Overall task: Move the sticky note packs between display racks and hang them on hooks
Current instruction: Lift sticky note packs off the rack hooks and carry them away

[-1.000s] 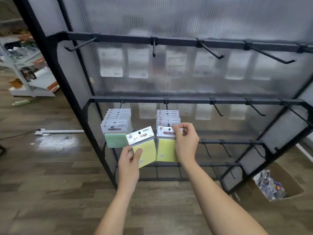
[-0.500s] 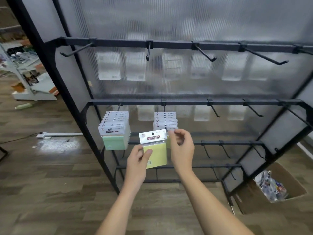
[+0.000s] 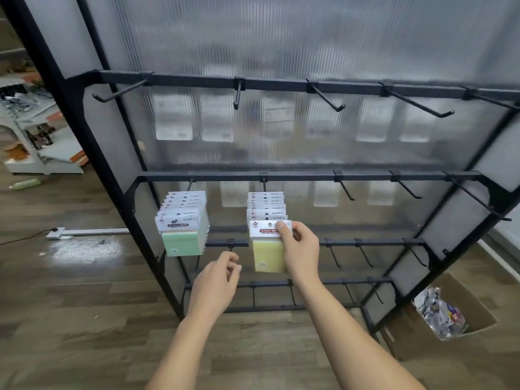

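Note:
A black display rack stands before me with rows of hooks. On its second bar hang two rows of sticky note packs: green ones on the left hook and yellow ones on the middle hook. My right hand pinches the white header card of the front yellow pack at the tip of that middle hook. My left hand hovers lower left of that pack with loosely curled fingers and holds nothing.
Bare hooks line the top bar and the right side of the lower bars. A cardboard box with packaged items sits on the floor at lower right. A white shelf unit stands far left. A power strip lies on the wooden floor.
My left hand passed the yellow pack to my right hand and dropped away holding nothing. My right hand carried the pack rightward to the middle hook's tip.

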Motion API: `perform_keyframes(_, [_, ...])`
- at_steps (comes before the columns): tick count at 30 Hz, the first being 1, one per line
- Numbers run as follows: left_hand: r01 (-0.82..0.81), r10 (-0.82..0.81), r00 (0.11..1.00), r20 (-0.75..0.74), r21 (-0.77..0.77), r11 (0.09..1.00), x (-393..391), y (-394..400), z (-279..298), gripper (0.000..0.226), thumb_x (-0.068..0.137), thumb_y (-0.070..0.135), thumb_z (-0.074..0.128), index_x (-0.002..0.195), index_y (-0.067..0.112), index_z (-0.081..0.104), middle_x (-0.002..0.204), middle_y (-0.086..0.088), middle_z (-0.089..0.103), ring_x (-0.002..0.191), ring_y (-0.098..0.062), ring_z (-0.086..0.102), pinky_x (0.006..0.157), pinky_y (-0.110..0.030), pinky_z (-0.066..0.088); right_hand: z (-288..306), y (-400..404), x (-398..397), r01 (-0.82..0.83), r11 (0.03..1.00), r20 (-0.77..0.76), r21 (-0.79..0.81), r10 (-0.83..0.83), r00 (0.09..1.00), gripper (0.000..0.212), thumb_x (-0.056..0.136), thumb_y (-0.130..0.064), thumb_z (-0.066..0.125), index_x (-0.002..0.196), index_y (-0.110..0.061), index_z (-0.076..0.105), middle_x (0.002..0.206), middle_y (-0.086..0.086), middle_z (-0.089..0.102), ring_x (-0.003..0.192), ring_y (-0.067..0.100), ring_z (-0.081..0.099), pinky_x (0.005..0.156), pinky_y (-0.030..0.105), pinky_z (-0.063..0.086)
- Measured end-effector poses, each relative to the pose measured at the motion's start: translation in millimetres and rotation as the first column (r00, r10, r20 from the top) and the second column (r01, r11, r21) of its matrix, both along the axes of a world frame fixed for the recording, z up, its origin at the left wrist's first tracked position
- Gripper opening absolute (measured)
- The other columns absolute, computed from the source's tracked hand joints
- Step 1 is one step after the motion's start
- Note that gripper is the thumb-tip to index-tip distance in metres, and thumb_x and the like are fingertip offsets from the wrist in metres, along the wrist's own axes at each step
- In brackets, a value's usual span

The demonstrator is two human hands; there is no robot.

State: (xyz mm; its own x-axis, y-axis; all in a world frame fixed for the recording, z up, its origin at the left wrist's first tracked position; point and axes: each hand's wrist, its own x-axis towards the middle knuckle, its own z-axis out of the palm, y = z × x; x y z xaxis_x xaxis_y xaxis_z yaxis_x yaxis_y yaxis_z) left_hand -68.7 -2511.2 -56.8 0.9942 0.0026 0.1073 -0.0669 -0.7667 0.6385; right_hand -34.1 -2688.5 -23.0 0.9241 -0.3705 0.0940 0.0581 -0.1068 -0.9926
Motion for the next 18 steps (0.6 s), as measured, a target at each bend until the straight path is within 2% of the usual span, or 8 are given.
perform_keyframes(5, [-0.025, 0.024, 0.999, 0.029, 0.062, 0.998, -3, 3, 2, 0.019, 0.098, 0.035, 0.05, 0.117, 0.031, 0.054, 0.095, 0.023, 0.061, 0.09, -0.001, 0.057, 0.072, -0.025, 0.045, -1, 4, 14, 0.02, 0.998, -0.035, -0.064, -0.023, 0.999, 0.024, 0.093, -0.033, 0.064, 0.078, -0.016, 0.067, 0.077, 0.001, 0.071, 0.072, 0.018, 0.063, 0.066, 0.032, 0.048])
perform_keyframes(7, [-0.038, 0.036, 0.999, 0.023, 0.06, 0.997, -3, 4, 2, 0.02, 0.098, 0.035, 0.051, 0.117, 0.031, 0.055, 0.097, 0.021, 0.062, 0.09, -0.001, 0.058, 0.072, -0.024, 0.045, -2, 5, 16, 0.036, 0.994, -0.028, -0.101, -0.039, 0.999, 0.024, 0.093, -0.033, 0.064, 0.077, -0.015, 0.065, 0.075, 0.0, 0.069, 0.067, 0.013, 0.059, 0.062, 0.028, 0.044])
perform_keyframes(10, [-0.053, 0.052, 0.999, 0.013, 0.052, 0.997, -4, 5, 2, 0.019, 0.098, 0.035, 0.052, 0.116, 0.03, 0.056, 0.096, 0.02, 0.063, 0.088, -0.002, 0.058, 0.073, -0.026, 0.049, 0, 6, 19, 0.06, 0.988, 0.009, -0.14, -0.06, 0.998, 0.024, 0.095, -0.028, 0.064, 0.076, -0.013, 0.064, 0.071, -0.005, 0.065, 0.06, -0.002, 0.053, 0.054, 0.014, 0.038])
perform_keyframes(13, [-0.061, 0.061, 0.998, 0.013, 0.054, 0.997, -3, 7, 1, 0.017, 0.097, 0.035, 0.052, 0.113, 0.03, 0.056, 0.093, 0.021, 0.062, 0.09, -0.003, 0.058, 0.075, -0.032, 0.053, 0, 9, 23, 0.081, 0.985, 0.042, -0.154, -0.076, 0.996, 0.021, 0.095, -0.025, 0.064, 0.077, -0.014, 0.064, 0.071, -0.009, 0.064, 0.064, -0.004, 0.054, 0.055, 0.011, 0.039])
perform_keyframes(15, [-0.066, 0.065, 0.998, 0.012, 0.061, 0.996, -1, 10, 0, 0.016, 0.096, 0.035, 0.052, 0.112, 0.031, 0.056, 0.092, 0.022, 0.063, 0.091, -0.004, 0.059, 0.076, -0.034, 0.053, -2, 11, 27, 0.092, 0.978, 0.048, -0.186, -0.085, 0.995, 0.016, 0.095, -0.028, 0.063, 0.082, -0.018, 0.064, 0.078, -0.009, 0.066, 0.073, 0.002, 0.057, 0.06, 0.012, 0.04])
perform_keyframes(17, [-0.066, 0.066, 0.998, 0.015, 0.063, 0.996, 2, 13, -2, 0.016, 0.096, 0.036, 0.052, 0.111, 0.031, 0.056, 0.093, 0.021, 0.063, 0.09, -0.004, 0.058, 0.076, -0.033, 0.053, -9, 11, 28, 0.118, 0.968, 0.039, -0.221, -0.112, 0.993, 0.009, 0.093, -0.031, 0.065, 0.096, -0.023, 0.063, 0.093, -0.011, 0.066, 0.09, 0.008, 0.058, 0.074, 0.021, 0.045])
perform_keyframes(18, [-0.065, 0.064, 0.998, 0.016, 0.067, 0.996, 3, 14, -3, 0.016, 0.097, 0.036, 0.052, 0.111, 0.031, 0.055, 0.093, 0.021, 0.063, 0.09, -0.004, 0.058, 0.076, -0.032, 0.052, -13, 10, 26, 0.14, 0.963, 0.039, -0.231, -0.135, 0.99, 0.013, 0.092, -0.031, 0.066, 0.102, -0.023, 0.062, 0.099, -0.011, 0.064, 0.095, 0.009, 0.057, 0.08, 0.024, 0.046])
